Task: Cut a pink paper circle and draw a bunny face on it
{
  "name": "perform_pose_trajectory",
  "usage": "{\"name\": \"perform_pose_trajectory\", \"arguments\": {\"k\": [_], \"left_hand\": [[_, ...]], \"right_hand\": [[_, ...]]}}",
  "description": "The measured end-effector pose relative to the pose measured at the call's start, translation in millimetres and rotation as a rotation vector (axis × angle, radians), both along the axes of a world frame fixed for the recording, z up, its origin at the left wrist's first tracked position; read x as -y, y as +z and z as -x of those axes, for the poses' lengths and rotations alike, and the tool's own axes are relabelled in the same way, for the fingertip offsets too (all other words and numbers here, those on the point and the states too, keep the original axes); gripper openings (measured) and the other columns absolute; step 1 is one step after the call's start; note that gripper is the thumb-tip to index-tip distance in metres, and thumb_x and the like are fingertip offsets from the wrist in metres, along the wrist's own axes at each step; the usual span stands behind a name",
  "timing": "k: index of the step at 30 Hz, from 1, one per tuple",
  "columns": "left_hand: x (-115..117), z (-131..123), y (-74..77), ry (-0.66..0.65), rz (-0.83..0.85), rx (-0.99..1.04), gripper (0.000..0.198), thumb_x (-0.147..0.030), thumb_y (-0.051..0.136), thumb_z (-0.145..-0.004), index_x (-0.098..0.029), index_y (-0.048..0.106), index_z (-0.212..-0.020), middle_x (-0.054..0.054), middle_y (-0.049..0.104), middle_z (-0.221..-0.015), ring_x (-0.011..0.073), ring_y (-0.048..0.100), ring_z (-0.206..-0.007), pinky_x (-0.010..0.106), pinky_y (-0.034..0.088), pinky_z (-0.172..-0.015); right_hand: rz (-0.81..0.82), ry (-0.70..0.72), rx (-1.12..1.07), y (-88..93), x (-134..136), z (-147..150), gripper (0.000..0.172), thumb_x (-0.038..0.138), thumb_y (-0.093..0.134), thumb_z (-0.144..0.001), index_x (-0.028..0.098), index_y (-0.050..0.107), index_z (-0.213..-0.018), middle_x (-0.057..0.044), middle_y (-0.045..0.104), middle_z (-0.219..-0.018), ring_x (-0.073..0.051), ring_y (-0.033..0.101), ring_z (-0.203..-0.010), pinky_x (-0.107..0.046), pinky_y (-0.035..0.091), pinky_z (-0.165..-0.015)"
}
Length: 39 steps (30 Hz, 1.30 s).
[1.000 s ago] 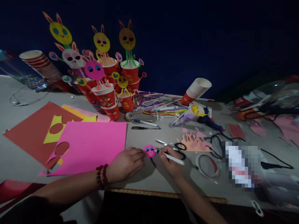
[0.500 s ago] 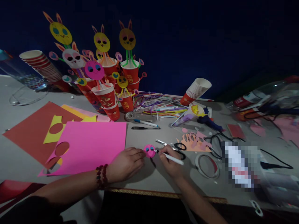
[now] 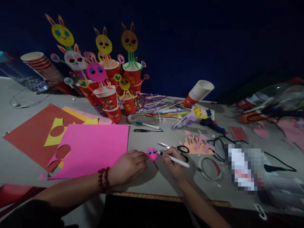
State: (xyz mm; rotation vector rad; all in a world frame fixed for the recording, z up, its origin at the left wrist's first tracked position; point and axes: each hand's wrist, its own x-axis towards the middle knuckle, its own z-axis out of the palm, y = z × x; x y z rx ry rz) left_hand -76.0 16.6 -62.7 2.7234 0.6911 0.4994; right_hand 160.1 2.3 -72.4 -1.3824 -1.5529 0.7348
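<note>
A small round pink paper face point(image 3: 152, 154) with blue and black eyes lies on the table between my hands. My left hand point(image 3: 131, 166) is closed, its curved fingertips holding the left edge of the face; the thumb is hidden. In my right hand point(image 3: 174, 163) is a white marker point(image 3: 178, 161), gripped near its dark front end. The marker's tip is at the right edge of the face, by its right eye; whether it touches, I cannot tell. Scissors point(image 3: 174, 148) with black handles lie just beyond my right hand.
Pink sheet point(image 3: 99, 148) covers other coloured papers on the left. Behind stand red paper cups point(image 3: 111, 104) with rabbit figures. Loose pipe cleaners point(image 3: 161, 107) and a pen point(image 3: 147, 130) lie centrally. A tape roll point(image 3: 210, 169), paper scraps point(image 3: 198, 142) and a dark cable point(image 3: 219, 152) occupy the right.
The marker's rear end and my right hand have shifted slightly right, drawing the tip a little away from the eye. My left hand and the pink face have stayed in place.
</note>
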Motion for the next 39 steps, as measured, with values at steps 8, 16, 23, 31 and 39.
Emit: {"name": "perform_pose_trajectory", "arguments": {"k": [8,16,23,31,39], "left_hand": [[1.1,-1.2,-1.0,0.011,-0.018,0.014,0.018,-0.020,0.046,-0.100,-0.015,0.063,-0.099,0.007,0.068,-0.121,0.0210,0.060,-0.115,0.037,0.049,-0.095],[1.0,1.3,-5.4,0.001,-0.006,0.017,0.019,-0.022,0.047,-0.099,-0.015,0.063,-0.106,0.009,0.067,-0.123,0.0214,0.059,-0.116,0.038,0.050,-0.096],[1.5,1.9,-3.9,0.011,0.022,0.018,0.020,-0.022,0.046,-0.100,-0.015,0.063,-0.107,0.009,0.067,-0.123,0.0214,0.059,-0.117,0.038,0.049,-0.098],[1.6,2.8,-2.8,0.015,0.042,-0.005,0.019,-0.021,0.046,-0.100,-0.015,0.063,-0.107,0.009,0.066,-0.127,0.0220,0.058,-0.119,0.038,0.047,-0.098],[0.4,2.5,-3.9,0.011,0.063,0.001,0.019,-0.022,0.047,-0.100,-0.015,0.064,-0.105,0.008,0.066,-0.127,0.0219,0.057,-0.119,0.039,0.048,-0.099]], "right_hand": [[-0.003,0.010,0.011,-5.7,1.5,-0.2,0.013,0.027,0.056,-0.086,0.022,0.057,-0.073,0.003,0.057,-0.062,-0.014,0.053,-0.055,-0.024,0.041,-0.052],[0.065,0.077,0.025,12.2,2.9,8.0,0.014,0.027,0.058,-0.086,0.022,0.057,-0.073,0.003,0.056,-0.063,-0.014,0.052,-0.056,-0.024,0.040,-0.053],[0.017,0.112,0.097,9.9,-1.6,17.2,0.016,0.023,0.055,-0.082,0.023,0.053,-0.067,0.004,0.055,-0.058,-0.014,0.051,-0.053,-0.025,0.040,-0.052],[0.012,0.140,0.116,3.2,-1.5,16.9,0.015,0.021,0.054,-0.082,0.023,0.054,-0.067,0.004,0.058,-0.059,-0.014,0.055,-0.054,-0.024,0.042,-0.053],[0.002,0.157,0.137,6.5,-4.1,16.6,0.015,0.022,0.053,-0.082,0.024,0.055,-0.068,0.003,0.060,-0.060,-0.015,0.057,-0.055,-0.025,0.043,-0.055]]}}
